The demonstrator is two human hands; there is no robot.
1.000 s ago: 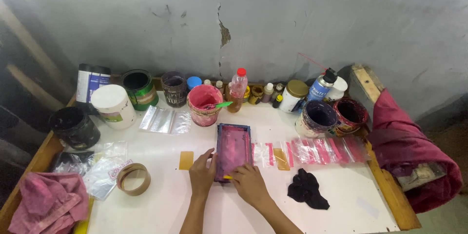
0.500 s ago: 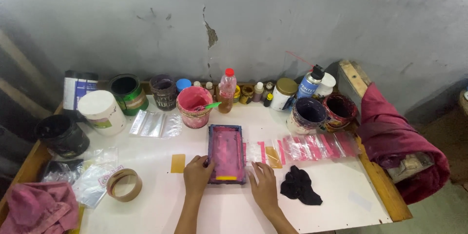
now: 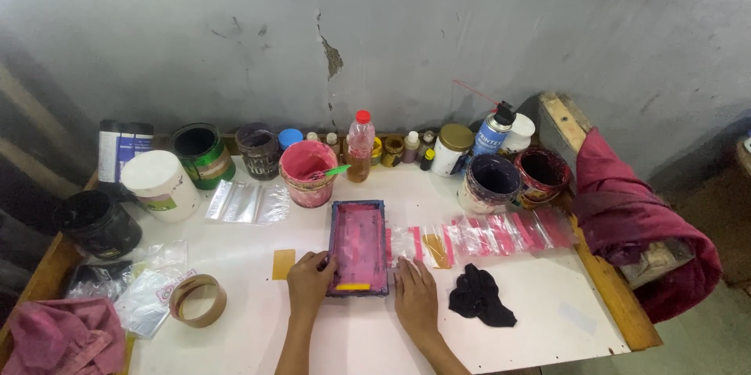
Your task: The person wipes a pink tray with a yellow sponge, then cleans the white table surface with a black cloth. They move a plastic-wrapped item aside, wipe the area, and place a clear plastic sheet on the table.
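blue spray can by wall, white labelled tub at left

At the centre of the frame, the small rectangular wooden-framed printing screen has a rough, paint-crusted blue rim and a matt mesh smeared pink. It lies on the smooth white laminate table top, edged in bare brown wood. Right of it, the row of clear glossy plastic zip bags shines; below them sits a crumpled black matt cloth. At lower left, the brown cardboard-cored tape roll looks dull. Behind, the grey plaster wall is rough and cracked.
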